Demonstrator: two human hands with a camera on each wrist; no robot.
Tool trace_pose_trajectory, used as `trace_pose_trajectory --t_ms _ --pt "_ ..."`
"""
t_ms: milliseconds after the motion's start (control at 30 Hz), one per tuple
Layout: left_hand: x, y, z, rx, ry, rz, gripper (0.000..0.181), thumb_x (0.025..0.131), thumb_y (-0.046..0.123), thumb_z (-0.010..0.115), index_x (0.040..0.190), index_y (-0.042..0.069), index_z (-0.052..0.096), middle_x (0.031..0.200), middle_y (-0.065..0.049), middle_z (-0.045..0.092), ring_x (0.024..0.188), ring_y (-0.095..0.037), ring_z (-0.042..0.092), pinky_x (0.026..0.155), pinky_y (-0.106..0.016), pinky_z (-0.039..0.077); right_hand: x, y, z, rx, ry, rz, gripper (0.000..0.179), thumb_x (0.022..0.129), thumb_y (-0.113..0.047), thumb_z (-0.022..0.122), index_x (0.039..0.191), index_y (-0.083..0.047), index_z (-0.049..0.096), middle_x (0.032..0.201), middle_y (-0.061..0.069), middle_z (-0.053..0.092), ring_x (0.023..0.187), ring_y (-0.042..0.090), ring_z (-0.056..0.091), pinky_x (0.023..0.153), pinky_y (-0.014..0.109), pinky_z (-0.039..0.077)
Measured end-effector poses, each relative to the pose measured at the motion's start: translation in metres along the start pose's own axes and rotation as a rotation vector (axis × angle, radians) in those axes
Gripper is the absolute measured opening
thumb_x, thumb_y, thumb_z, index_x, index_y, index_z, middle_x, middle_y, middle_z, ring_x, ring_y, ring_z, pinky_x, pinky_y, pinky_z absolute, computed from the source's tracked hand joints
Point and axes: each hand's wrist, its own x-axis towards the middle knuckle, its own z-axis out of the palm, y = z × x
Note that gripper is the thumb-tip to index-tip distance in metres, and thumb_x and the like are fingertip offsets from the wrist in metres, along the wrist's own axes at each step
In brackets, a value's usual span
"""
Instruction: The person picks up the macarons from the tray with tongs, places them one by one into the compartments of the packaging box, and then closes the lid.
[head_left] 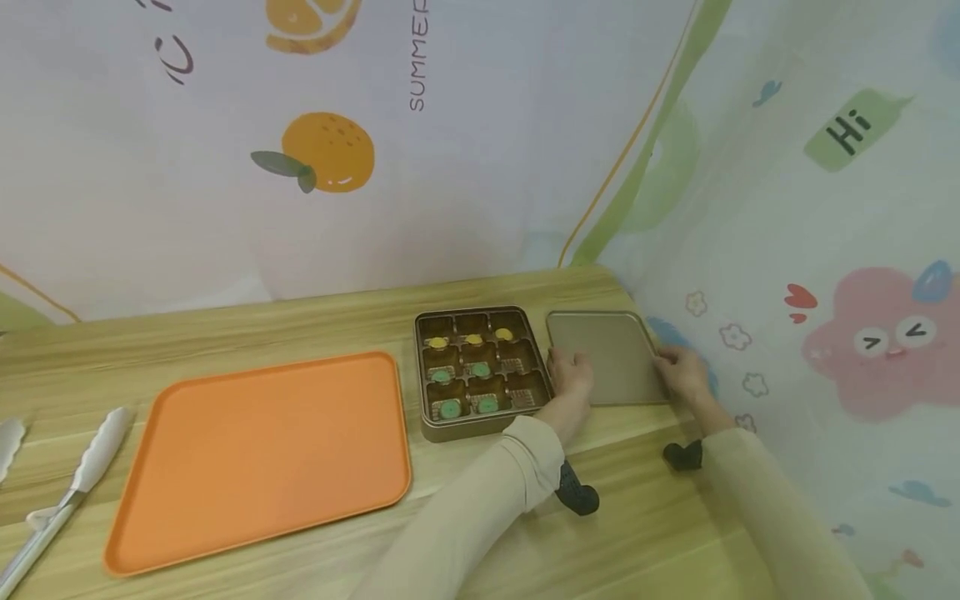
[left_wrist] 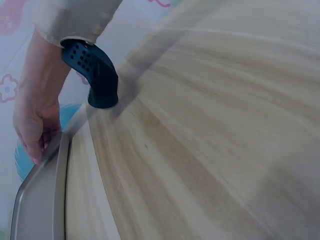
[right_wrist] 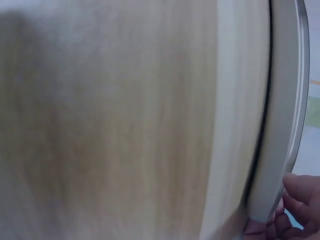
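A square metal tin lid (head_left: pixel 611 358) lies on the right of the table, next to the wall. My left hand (head_left: pixel 573 383) holds its left edge, between it and the open tin box (head_left: pixel 465 431). At the opposite edge, my right hand (head_left: pixel 684 375) pinches the lid; the right wrist view shows the thumb of that hand (right_wrist: pixel 302 202) on top and fingers beneath. The box has a brown divided insert, with yellow round pieces (head_left: pixel 474 339) in the back compartments and green ones (head_left: pixel 450 408) farther forward. Two compartments at the right hold no piece.
An orange tray (head_left: pixel 262 458) lies left of the tin box. Metal tongs (head_left: pixel 63 500) with pale scalloped tips are at the far left. A printed curtain (head_left: pixel 480 167) stands behind the table, and another printed sheet (head_left: pixel 825 233) borders its right side.
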Motion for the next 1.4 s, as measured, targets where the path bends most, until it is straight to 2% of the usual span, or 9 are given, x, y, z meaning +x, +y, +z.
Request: trace_pose_trajectory --t_ms 300,467,667,933,1000,1067,1233,1300,1400 --pt "-0.004 0.0 -0.004 -0.034 -0.001 -0.054 0.055 0.1 0.019 0.04 0.148 0.001 0.02 0.154 -0.018 0.017 0.141 -0.038 0.016 0.114 -0.048 0.016 -0.003 -0.004 0.001 0.024 -0.001 0.039 0.036 0.096 -0.006 0.047 0.124 0.016 0.047 0.127 0.037 0.045 0.119 0.049 0.044 0.097 0.052 0.041" --pt "-0.006 -0.001 -0.005 -0.045 0.013 -0.046 0.053 0.099 0.015 0.041 0.146 -0.002 0.024 0.151 -0.021 0.022 0.14 -0.038 0.02 0.113 -0.047 0.018 -0.005 -0.002 0.003 0.028 0.0 0.04 0.037 0.096 -0.007 0.046 0.126 0.015 0.046 0.13 0.036 0.043 0.122 0.05 0.04 0.1 0.053 0.036" --pt "-0.012 0.003 -0.006 -0.031 0.006 -0.039 0.049 0.097 0.01 0.043 0.143 -0.002 0.031 0.147 -0.022 0.032 0.136 -0.039 0.029 0.11 -0.048 0.026 -0.007 0.006 0.003 0.033 0.046 0.005 0.035 0.095 -0.006 0.048 0.122 0.015 0.049 0.127 0.036 0.046 0.121 0.05 0.042 0.1 0.053 0.036" --pt "-0.022 0.022 -0.017 -0.047 -0.142 -0.083 0.055 0.097 0.005 0.039 0.148 0.003 0.02 0.154 -0.018 0.019 0.14 -0.039 0.019 0.11 -0.056 0.019 -0.013 0.004 -0.006 0.059 0.051 0.024 0.035 0.097 -0.007 0.045 0.124 0.014 0.048 0.129 0.035 0.044 0.124 0.05 0.038 0.102 0.054 0.034" --pt "-0.022 0.026 -0.021 -0.049 -0.168 -0.078 0.056 0.095 0.0 0.039 0.148 0.002 0.021 0.154 -0.018 0.019 0.14 -0.039 0.02 0.11 -0.056 0.02 -0.014 -0.001 -0.008 0.083 0.05 0.037 0.036 0.097 -0.009 0.044 0.126 0.012 0.048 0.131 0.034 0.044 0.125 0.049 0.038 0.103 0.053 0.034" --pt "-0.02 0.029 -0.026 -0.047 -0.161 -0.05 0.056 0.092 -0.005 0.04 0.146 0.002 0.026 0.152 -0.017 0.024 0.139 -0.037 0.023 0.111 -0.053 0.021 -0.016 -0.006 -0.009 0.125 0.051 0.046 0.036 0.098 -0.011 0.043 0.127 0.012 0.047 0.133 0.032 0.043 0.126 0.048 0.038 0.102 0.052 0.035" --pt "-0.011 0.034 -0.038 -0.063 -0.141 0.04 0.049 0.09 -0.006 0.05 0.138 0.002 0.045 0.137 -0.014 0.049 0.132 -0.031 0.039 0.107 -0.042 0.033 -0.019 -0.02 -0.013 0.281 0.039 0.048 0.039 0.101 -0.012 0.039 0.129 0.014 0.043 0.137 0.032 0.04 0.128 0.046 0.038 0.102 0.047 0.036" --pt "-0.009 0.038 -0.045 -0.064 -0.158 0.061 0.046 0.09 -0.002 0.055 0.135 0.001 0.047 0.132 -0.015 0.053 0.127 -0.03 0.046 0.103 -0.039 0.039 -0.02 -0.027 -0.016 0.323 0.035 0.039 0.041 0.101 -0.014 0.039 0.13 0.014 0.041 0.137 0.032 0.039 0.129 0.045 0.037 0.103 0.046 0.035" --pt "-0.008 0.043 -0.061 -0.057 -0.22 0.071 0.048 0.091 0.001 0.057 0.137 -0.001 0.044 0.134 -0.016 0.051 0.124 -0.029 0.05 0.1 -0.035 0.042 -0.021 -0.036 -0.02 0.372 0.011 0.014 0.044 0.101 -0.018 0.039 0.132 0.014 0.04 0.138 0.032 0.038 0.13 0.044 0.036 0.104 0.047 0.034"
